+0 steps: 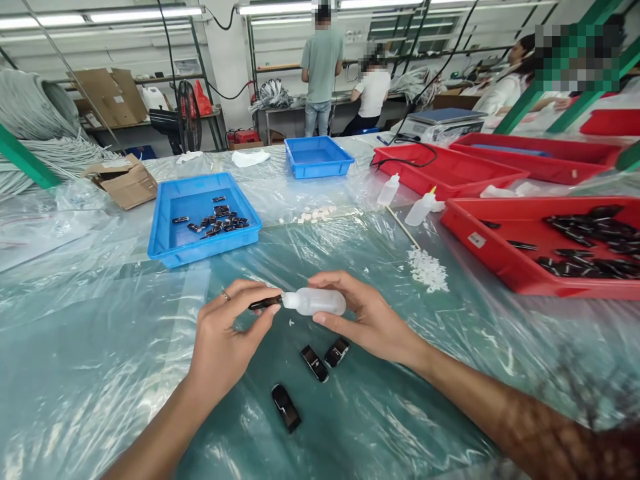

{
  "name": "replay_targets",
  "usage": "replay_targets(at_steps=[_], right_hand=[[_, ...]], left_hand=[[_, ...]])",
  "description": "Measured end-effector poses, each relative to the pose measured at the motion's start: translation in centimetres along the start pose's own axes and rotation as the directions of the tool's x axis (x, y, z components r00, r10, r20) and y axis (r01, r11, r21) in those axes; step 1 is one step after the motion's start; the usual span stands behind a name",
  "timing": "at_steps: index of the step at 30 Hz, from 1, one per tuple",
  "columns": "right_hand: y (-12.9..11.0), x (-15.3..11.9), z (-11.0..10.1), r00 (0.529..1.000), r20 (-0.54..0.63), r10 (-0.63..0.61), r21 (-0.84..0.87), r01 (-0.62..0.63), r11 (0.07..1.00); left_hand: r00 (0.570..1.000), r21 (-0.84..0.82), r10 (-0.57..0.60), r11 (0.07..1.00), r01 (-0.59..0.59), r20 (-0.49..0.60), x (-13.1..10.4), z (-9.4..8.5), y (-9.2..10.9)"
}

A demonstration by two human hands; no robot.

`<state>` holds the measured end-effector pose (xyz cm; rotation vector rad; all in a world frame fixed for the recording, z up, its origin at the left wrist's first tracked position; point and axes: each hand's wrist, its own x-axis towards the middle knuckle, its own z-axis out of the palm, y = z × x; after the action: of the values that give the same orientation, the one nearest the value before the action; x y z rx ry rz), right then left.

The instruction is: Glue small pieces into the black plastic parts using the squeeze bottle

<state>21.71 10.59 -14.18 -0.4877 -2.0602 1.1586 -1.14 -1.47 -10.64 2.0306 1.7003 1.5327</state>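
- In my left hand [217, 333], the one with a ring, I have a small glossy black piece [265, 303] pinched between thumb and fingertips, so that grip is narrow.
- My right hand [375, 319] is curled around a translucent squeeze bottle [321, 302], thumb below and fingers above. The bottle lies roughly level, its nozzle end pointing at the black piece.
- I judge the step in hand to be bringing nozzle and piece together. They meet or nearly meet; I can't tell whether anything is coming out.
- From here, the work calls for a steady pinch, the nozzle lined up with the piece's edge, and only light pressure on the soft bottle; too much squeeze could slip the tip or flood the spot.
- Just below my hands, on the sheet-covered table [100, 380], lie three loose black parts: two side by side [314, 363] [337, 351] and one nearer me [286, 408].
- Ahead on the left, a blue tray [205, 252] holds more small black pieces [220, 223]; on the right, a red tray [575, 287] holds a larger heap of dark parts [575, 230].
- Between the trays I see a thin stick [403, 227] beside a pile of tiny white bits [429, 270].
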Motion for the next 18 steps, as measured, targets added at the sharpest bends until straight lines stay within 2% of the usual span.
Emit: replay_targets(at_steps=[2, 5, 8, 11, 18], right_hand=[[-0.2, -0.2, 0.0, 0.999, -0.03, 0.017, -0.005, -0.017, 1.0], [-0.5, -0.3, 0.0, 0.995, -0.074, -0.067, -0.079, 0.061, 0.995], [-0.6, -0.4, 0.0, 0.979, -0.118, -0.169, -0.093, 0.158, 0.983], [-0.9, -0.6, 0.1, 0.971, -0.14, -0.193, -0.082, 0.183, 0.98], [-1.8, -0.9, -0.1, 0.944, -0.139, -0.299, -0.148, 0.279, 0.949]], left_hand=[[0.999, -0.044, -0.054, 0.998, 0.054, 0.0, -0.2, 0.1, -0.2], [0.993, -0.077, -0.113, 0.99, 0.114, 0.02, -0.5, 0.3, -0.5], [0.996, -0.077, -0.089, 0.993, 0.09, 0.021, -0.5, 0.3, -0.5], [0.997, -0.051, -0.068, 0.996, 0.069, 0.023, -0.4, 0.3, -0.2], [0.992, -0.073, -0.116, 0.99, 0.119, 0.049, -0.5, 0.6, -0.2]])
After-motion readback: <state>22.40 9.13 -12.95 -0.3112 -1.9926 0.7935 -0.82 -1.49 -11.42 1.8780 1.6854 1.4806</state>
